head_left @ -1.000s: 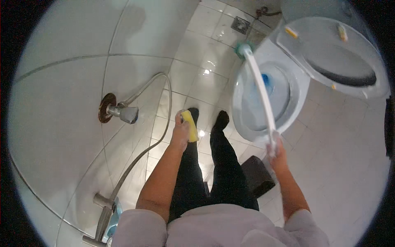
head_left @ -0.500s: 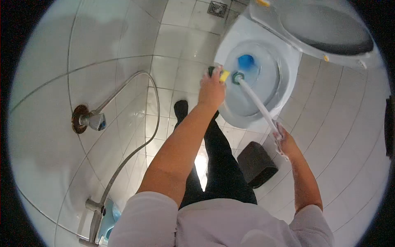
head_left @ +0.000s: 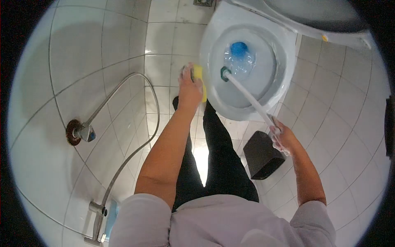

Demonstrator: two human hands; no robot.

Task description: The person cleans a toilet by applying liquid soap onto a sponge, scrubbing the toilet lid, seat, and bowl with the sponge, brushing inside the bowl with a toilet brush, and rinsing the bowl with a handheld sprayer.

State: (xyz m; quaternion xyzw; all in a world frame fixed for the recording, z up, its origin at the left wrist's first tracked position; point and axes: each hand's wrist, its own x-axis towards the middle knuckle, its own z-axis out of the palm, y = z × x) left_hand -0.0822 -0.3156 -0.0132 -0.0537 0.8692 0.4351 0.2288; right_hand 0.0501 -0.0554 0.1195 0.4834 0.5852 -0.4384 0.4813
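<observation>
My left hand (head_left: 191,88) is closed on a yellow sponge (head_left: 199,78) with a dark side, just left of the toilet's rim. Wrapped round the handle of a white toilet brush (head_left: 250,98), my right hand (head_left: 283,136) has foam on its fingers. The green brush head touches the inner left side of the toilet bowl (head_left: 242,112). Blue water (head_left: 239,49) lies at the bottom of the bowl, above and right of the brush head.
The toilet lid (head_left: 317,16) stands raised at the upper right. A dark bin (head_left: 261,156) is below my right hand. A rusty-based tap (head_left: 80,132) with a looping hose (head_left: 157,107) is on the left wall. A floor drain (head_left: 203,2) shows at the top.
The brush has come down from beyond the toilet's left edge into the bowl. My left hand reached the rim with the sponge, then moved back left. The view has shifted too.
</observation>
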